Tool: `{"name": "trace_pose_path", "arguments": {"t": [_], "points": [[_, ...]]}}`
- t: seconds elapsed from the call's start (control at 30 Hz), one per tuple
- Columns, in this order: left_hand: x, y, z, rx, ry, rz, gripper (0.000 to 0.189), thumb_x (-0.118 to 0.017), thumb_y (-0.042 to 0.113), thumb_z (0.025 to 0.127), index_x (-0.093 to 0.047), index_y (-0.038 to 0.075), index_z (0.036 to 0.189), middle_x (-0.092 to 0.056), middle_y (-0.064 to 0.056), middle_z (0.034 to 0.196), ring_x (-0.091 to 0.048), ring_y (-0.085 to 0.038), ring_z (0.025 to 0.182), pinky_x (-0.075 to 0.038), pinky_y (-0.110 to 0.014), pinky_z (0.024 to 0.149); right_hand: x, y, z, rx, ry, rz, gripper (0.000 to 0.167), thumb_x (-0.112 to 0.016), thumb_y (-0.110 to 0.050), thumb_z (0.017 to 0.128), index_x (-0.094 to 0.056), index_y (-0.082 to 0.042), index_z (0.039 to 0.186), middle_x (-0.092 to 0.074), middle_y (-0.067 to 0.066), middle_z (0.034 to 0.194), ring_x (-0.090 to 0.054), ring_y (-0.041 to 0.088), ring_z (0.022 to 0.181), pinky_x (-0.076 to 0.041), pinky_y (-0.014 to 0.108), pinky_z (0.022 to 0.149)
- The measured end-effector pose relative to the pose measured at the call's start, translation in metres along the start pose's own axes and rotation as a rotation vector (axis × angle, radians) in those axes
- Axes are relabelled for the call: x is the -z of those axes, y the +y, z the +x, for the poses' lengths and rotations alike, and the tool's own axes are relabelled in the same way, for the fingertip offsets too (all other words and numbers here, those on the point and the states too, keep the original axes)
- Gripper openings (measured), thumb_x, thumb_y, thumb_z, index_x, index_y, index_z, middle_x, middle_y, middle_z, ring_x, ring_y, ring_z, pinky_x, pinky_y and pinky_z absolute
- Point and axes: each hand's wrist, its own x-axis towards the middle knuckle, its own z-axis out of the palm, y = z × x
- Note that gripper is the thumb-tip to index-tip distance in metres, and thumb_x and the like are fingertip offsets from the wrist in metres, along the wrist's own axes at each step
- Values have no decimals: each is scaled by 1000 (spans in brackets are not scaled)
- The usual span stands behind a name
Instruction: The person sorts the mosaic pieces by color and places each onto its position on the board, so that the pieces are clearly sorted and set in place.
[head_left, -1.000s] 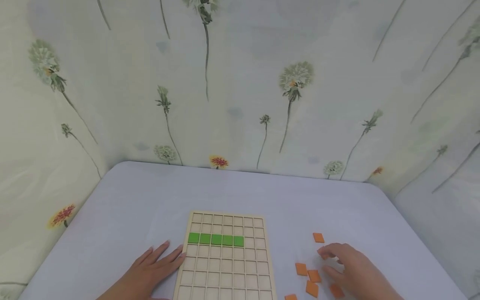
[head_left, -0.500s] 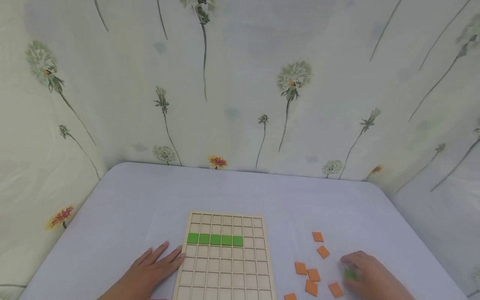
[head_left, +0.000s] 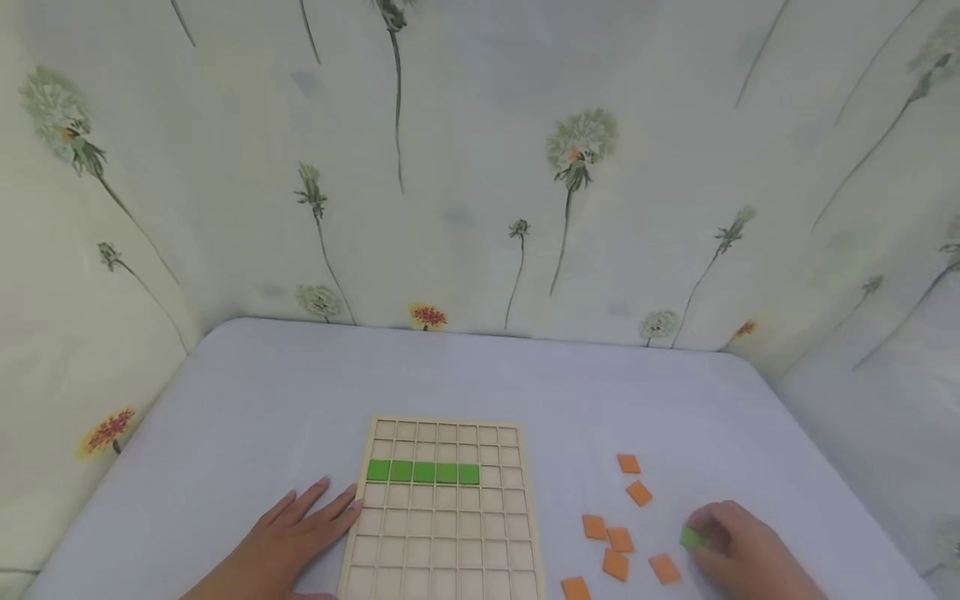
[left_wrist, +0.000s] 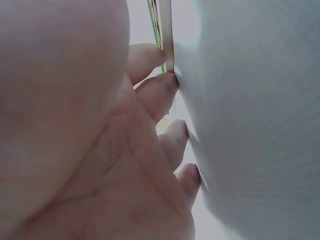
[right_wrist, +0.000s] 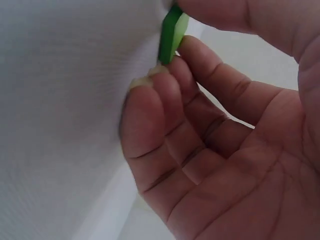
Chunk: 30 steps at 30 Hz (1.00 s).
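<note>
A wooden grid board (head_left: 450,575) lies at the front middle of the table, a row of several green square tiles (head_left: 424,472) set in its third row from the far side. My left hand (head_left: 296,537) rests flat with spread fingers on the table, fingertips at the board's left edge; the left wrist view shows two fingers (left_wrist: 157,92) against that edge. To the right, my right hand (head_left: 738,546) pinches a green tile (head_left: 692,538) between thumb and fingers. In the right wrist view this green tile (right_wrist: 172,35) stands on edge, close to the table surface.
Several orange square tiles (head_left: 615,565) lie scattered between the board and my right hand, the farthest orange tile (head_left: 628,463) toward the back. Behind the white tabletop (head_left: 570,383) hangs a flower-patterned cloth (head_left: 465,167), which also rises at both sides.
My right hand has moved right, away from the orange tiles, and now pinches a green tile. An orange tile it covered shows again. The left hand stays at the board.
</note>
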Motion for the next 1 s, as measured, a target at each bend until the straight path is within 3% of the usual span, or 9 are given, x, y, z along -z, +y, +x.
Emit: {"name": "trace_pose_path", "arguments": {"t": [0.23, 0.47, 0.77, 1.0], "points": [[2, -5, -3, -70, 76, 23, 90, -63, 74, 89, -55, 11, 153, -53, -4, 157, -30, -26, 154, 17, -17, 116, -2, -1, 1, -72, -11, 83, 43, -84, -25, 88, -65, 0, 117, -68, 0, 101, -62, 19, 91, -55, 43, 79], [5, -3, -3, -59, 51, -6, 92, -63, 75, 88, -56, 9, 152, -53, -6, 157, -45, -40, 143, 18, -16, 115, -7, 6, 1, -42, 27, 128, 41, -84, -27, 87, -66, -4, 116, -65, -2, 93, -58, 18, 84, -51, 36, 71], [5, -1, -1, -41, 19, -35, 93, -62, 76, 88, -55, 9, 153, -52, -6, 158, -45, -44, 142, 21, -15, 113, -10, 5, 2, -62, 34, 141, 48, -87, -33, 85, -67, -3, 117, -65, -1, 92, -57, 19, 81, -50, 36, 69], [5, -1, -1, -36, 32, -23, 92, -62, 76, 88, -55, 11, 153, -52, -5, 158, -46, -44, 142, 21, -14, 112, -12, 6, 4, -47, 41, 140, 48, -87, -34, 85, -68, -4, 117, -62, -1, 90, -55, 19, 80, -47, 36, 67]]}}
